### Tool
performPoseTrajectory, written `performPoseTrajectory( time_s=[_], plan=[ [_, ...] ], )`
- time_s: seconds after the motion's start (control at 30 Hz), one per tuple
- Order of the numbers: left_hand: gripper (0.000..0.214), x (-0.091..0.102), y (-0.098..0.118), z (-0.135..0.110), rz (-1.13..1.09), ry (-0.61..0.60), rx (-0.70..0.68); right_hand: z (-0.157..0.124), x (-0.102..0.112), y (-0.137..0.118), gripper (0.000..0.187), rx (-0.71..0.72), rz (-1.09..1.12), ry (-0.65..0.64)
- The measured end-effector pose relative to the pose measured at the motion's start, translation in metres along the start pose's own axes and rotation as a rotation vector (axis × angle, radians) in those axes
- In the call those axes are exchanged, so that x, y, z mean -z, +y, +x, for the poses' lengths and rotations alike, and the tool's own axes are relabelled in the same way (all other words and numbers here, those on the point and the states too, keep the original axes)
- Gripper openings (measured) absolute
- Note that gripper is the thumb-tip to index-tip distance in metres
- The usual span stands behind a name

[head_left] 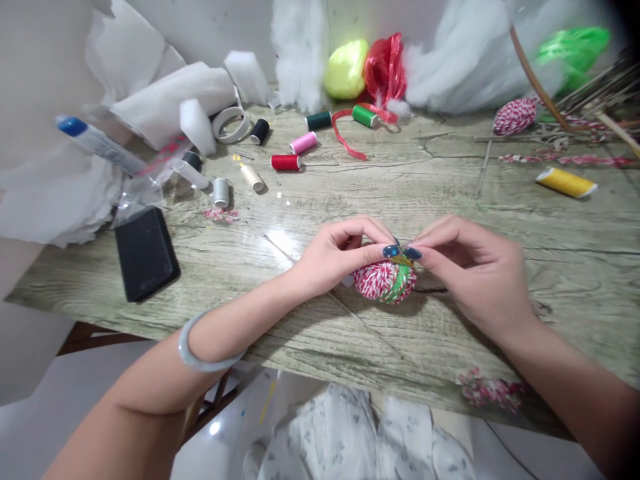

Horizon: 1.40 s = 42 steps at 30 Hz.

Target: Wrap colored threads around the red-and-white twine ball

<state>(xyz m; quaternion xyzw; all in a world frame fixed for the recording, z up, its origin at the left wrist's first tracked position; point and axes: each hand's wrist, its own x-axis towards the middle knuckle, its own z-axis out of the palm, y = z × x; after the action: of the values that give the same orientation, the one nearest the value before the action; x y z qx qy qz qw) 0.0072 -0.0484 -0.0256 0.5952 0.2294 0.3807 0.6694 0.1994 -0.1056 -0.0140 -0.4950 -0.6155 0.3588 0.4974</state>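
Note:
A ball of red-and-white twine (pixel 376 281) rests on the wooden table, banded near its right end by a green strip (pixel 401 283). My left hand (pixel 345 253) and my right hand (pixel 465 263) meet above it, fingertips almost touching. Both pinch a small yellow-green piece of the band (pixel 403 260) at the top of the ball. Whether that piece is a knot or a loose end is hidden by the thumbs. A dark thin stick (pixel 431 290) pokes out to the right of the ball, under my right hand.
Thread spools, among them a red spool (pixel 286 163), lie at the back. A black phone (pixel 147 253) is on the left, and a yellow spool (pixel 567 182) at right. White stuffing (pixel 460 60) lines the wall. A thin stick (pixel 367 327) and pink blossoms (pixel 490 389) lie nearer.

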Motion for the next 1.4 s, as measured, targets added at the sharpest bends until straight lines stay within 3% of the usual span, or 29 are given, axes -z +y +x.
performPoseTrajectory(
  time_s=[0.67, 0.87, 1.0, 1.17, 1.27, 1.4],
  plan=[
    [0.013, 0.0, 0.001, 0.0, 0.026, 0.012, 0.027, 0.0, 0.002, 0.001, 0.009, 0.005, -0.057, -0.003],
    [0.024, 0.0, 0.0, 0.001, -0.028, 0.138, 0.114, 0.003, 0.003, 0.006, 0.009, -0.036, -0.076, 0.061],
    [0.028, -0.002, 0.0, 0.001, -0.127, 0.193, 0.188, 0.005, 0.009, 0.007, 0.007, 0.068, -0.081, 0.091],
    [0.026, -0.003, 0.002, 0.0, -0.179, 0.16, 0.206, 0.003, 0.013, 0.005, 0.005, 0.255, -0.05, -0.072],
    [0.027, -0.001, 0.004, 0.0, -0.179, 0.172, 0.171, 0.002, 0.015, 0.007, 0.007, 0.227, -0.076, -0.177],
    [0.027, 0.002, 0.007, 0.002, -0.234, 0.221, 0.132, 0.003, 0.017, 0.01, 0.005, 0.212, -0.096, -0.169]
  ],
)
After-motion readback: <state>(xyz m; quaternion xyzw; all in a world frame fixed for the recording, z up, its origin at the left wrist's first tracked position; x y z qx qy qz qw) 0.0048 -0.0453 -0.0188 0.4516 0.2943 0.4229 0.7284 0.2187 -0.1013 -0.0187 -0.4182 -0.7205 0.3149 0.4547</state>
